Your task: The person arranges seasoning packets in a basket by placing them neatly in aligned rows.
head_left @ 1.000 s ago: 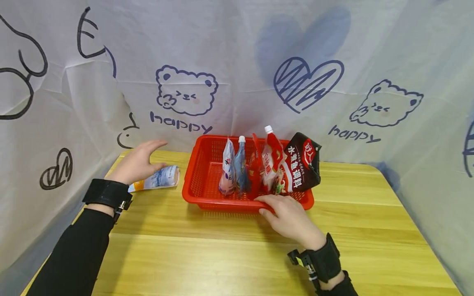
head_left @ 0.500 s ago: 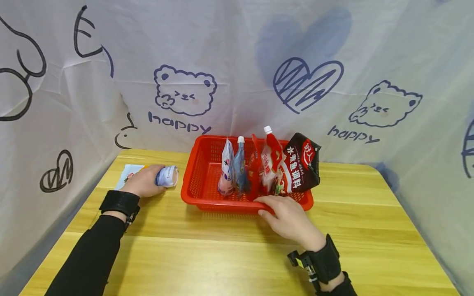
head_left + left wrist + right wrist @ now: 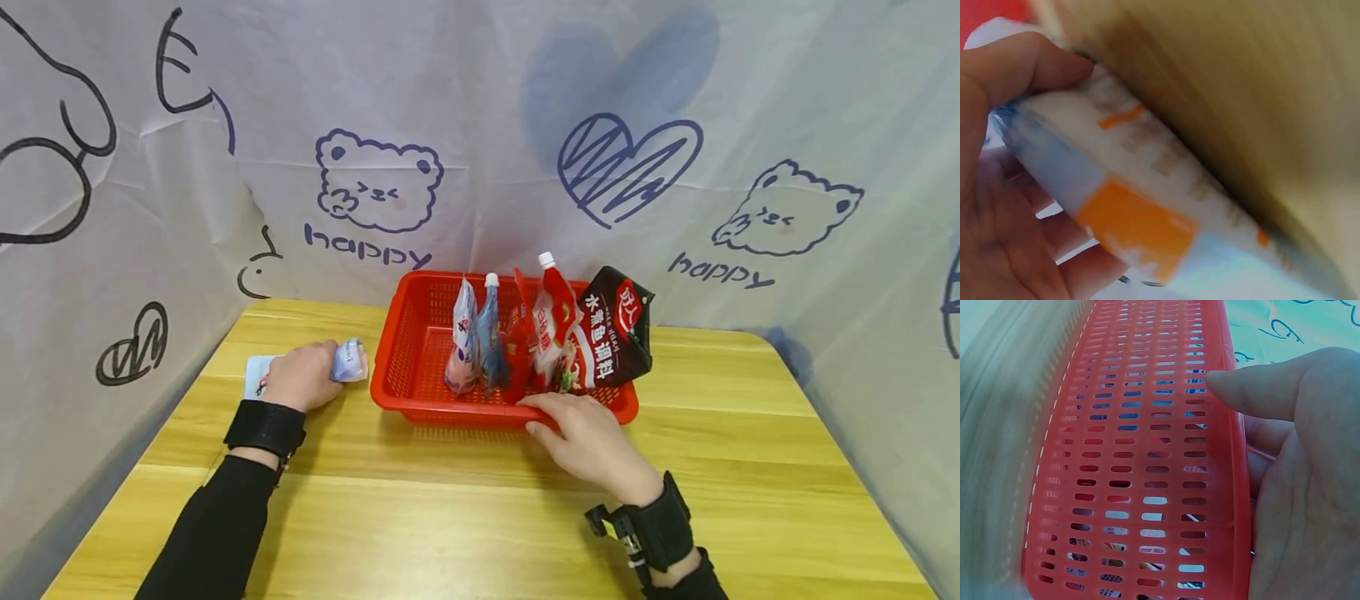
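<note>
My left hand (image 3: 306, 375) grips a pale blue and white packet (image 3: 349, 362) with an orange patch, left of the basket. In the left wrist view the thumb lies on one face of the packet (image 3: 1135, 231) and the fingers on the other. The packet's printing is too blurred to read. My right hand (image 3: 588, 433) holds the near rim of a red plastic basket (image 3: 450, 411). Its thumb is outside the slotted wall (image 3: 1147, 456) and the other fingers reach over the rim, partly hidden.
Upright in the basket stand a pink-and-white pouch (image 3: 462, 342), a blue capped pouch (image 3: 490, 342), a red packet (image 3: 519, 358), a white-capped red pouch (image 3: 557, 300) and a black seasoning packet (image 3: 618, 333). A drawn-on white cloth (image 3: 495, 125) hangs behind the wooden table (image 3: 420, 533).
My left hand has come down onto the packet, closed round it and shifted slightly right with it. My right hand has stayed on the basket rim.
</note>
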The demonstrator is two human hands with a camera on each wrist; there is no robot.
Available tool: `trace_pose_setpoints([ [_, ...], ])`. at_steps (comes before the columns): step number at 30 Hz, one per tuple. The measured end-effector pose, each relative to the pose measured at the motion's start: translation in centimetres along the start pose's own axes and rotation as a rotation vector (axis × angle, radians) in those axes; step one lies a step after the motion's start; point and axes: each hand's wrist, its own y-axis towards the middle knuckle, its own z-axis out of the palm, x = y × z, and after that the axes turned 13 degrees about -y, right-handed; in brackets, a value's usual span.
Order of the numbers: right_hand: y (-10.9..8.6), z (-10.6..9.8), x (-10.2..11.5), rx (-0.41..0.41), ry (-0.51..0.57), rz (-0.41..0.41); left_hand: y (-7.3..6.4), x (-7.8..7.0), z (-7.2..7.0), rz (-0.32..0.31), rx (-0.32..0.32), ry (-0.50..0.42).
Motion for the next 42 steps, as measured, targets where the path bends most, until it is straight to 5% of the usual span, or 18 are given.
trace_pose_setpoints([
  [7,0.2,0.2,-0.2,0.003,0.0,0.003,-2.1,-0.9,0.1,-0.107,-0.037,-0.184],
  [13,0.2,0.4,0.0,0.022,0.005,0.003,-3.6,-1.3,0.7,-0.139,-0.13,-0.247],
  [26,-0.1,0.1,0.0,0.003,-0.012,0.012,-4.5,-3.1,-1.7,-0.033,-0.368,-0.236],
  [42,0.0,0.2,0.0,0.006,-0.005,0.006,-6.4,-8.8,-4.8,0.17,-0.571,-0.256],
])
